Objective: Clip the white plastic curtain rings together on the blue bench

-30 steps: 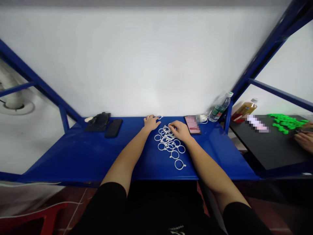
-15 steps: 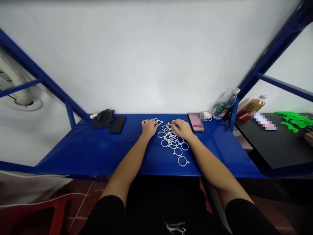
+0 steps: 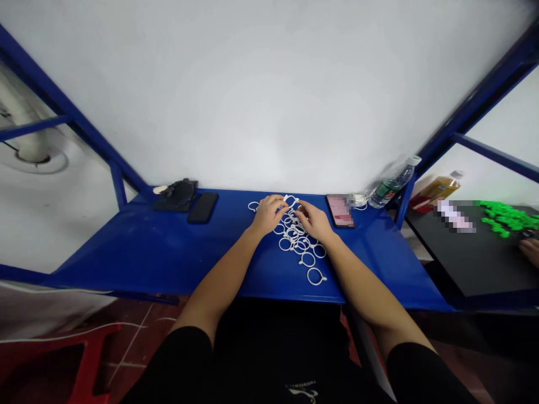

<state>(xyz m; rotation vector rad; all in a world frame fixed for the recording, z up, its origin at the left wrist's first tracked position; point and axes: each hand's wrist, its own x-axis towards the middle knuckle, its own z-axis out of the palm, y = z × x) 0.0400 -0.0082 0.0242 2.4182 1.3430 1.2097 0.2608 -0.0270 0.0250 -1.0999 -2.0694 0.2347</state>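
Note:
Close together near the back of the blue table, my hands meet over white curtain rings. My left hand has its fingers bent around the edge of a raised curtain ring. On the other side of that ring, the fingertips of my right hand are pinched at its small tab. Below and between the hands lies a loose pile of white curtain rings, partly covered by the right hand. Another ring lies on the table just left of my left hand.
A black phone and a dark flat object lie at the back left. At the back right are a lit phone, a white cable and a water bottle. Green pieces and another person's hand are on the black table.
My left hand has moved right, up to my right hand, and a ring now shows to its left. A ring is now raised between both hands. The view has shifted slightly.

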